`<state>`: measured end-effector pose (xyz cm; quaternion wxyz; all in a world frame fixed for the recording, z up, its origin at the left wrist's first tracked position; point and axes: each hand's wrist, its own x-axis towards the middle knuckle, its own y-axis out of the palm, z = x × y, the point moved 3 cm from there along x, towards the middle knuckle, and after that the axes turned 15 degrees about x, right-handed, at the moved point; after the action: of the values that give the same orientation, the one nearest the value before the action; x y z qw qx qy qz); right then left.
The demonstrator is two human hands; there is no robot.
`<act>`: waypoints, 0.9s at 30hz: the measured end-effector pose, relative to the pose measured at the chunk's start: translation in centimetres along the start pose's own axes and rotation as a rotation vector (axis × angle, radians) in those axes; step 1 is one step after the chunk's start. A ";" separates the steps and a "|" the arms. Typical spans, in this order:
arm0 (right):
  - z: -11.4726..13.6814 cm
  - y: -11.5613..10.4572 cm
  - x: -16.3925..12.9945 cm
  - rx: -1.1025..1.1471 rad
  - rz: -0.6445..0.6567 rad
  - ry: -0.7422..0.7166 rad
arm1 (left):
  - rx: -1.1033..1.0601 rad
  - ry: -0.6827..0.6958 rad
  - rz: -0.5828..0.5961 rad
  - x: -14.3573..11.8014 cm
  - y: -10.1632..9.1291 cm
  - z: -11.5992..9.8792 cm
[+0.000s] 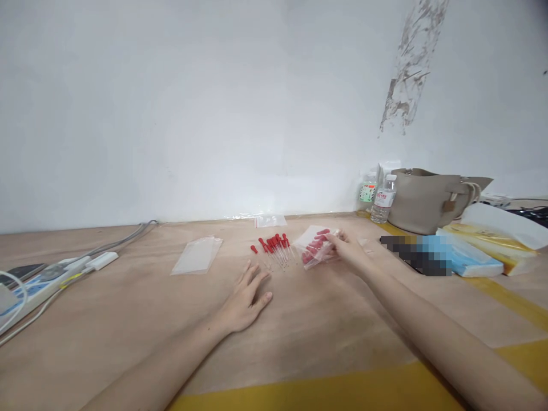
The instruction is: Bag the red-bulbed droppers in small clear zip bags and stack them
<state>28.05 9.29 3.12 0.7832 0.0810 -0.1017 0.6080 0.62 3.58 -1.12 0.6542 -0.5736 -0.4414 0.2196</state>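
A broad wooden counter (128,342) runs under a plain white wall (214,103), with a yellow band along its near edge. The landmark here is the loose cluster of red-capped droppers (274,246) lying on the counter, their thin stems pointing toward the person. Well to the right of the droppers a grey handbag (428,200) stands against the wall, and two water bottles (383,198) stand just left of the bag. Farther right of the droppers lie flat packets, one of them a blue packet (466,257). Far to the left of the droppers a white power strip (47,279) lies with grey cables trailing from it. Left of the droppers, and near them, a stack of empty clear bags (197,255) lies flat; behind the droppers, near the wall, is another small clear bag (269,220). Just right of the droppers the right hand (349,248) has its grip closed on a clear bag of droppers (317,246), holding it by its right edge just above the counter. The left hand (244,299) rests palm-down on the counter just in front of the droppers, fingers spread, its grip released and holding nothing.
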 end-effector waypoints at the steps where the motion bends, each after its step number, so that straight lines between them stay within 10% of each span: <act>1: -0.4 0.6 0.6 -0.163 -0.026 -0.027 | 0.003 -0.003 -0.010 0.0 0.0 0.0; 10: -0.3 2.3 -0.8 -0.993 0.030 -0.151 | 0.346 -0.331 -0.128 1.1 -1.3 6.3; 15: 0.2 5.3 0.3 -0.900 0.205 -0.234 | 0.478 -0.723 0.015 0.8 -2.1 13.1; 27: -3.9 11.2 5.4 -0.853 0.197 0.086 | 0.459 -0.740 0.106 0.2 -0.9 16.8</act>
<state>18.77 18.03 0.80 0.6885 -0.2852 -0.3181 0.5861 -13.41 12.84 -1.05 0.5503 -0.3182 -0.5557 0.5359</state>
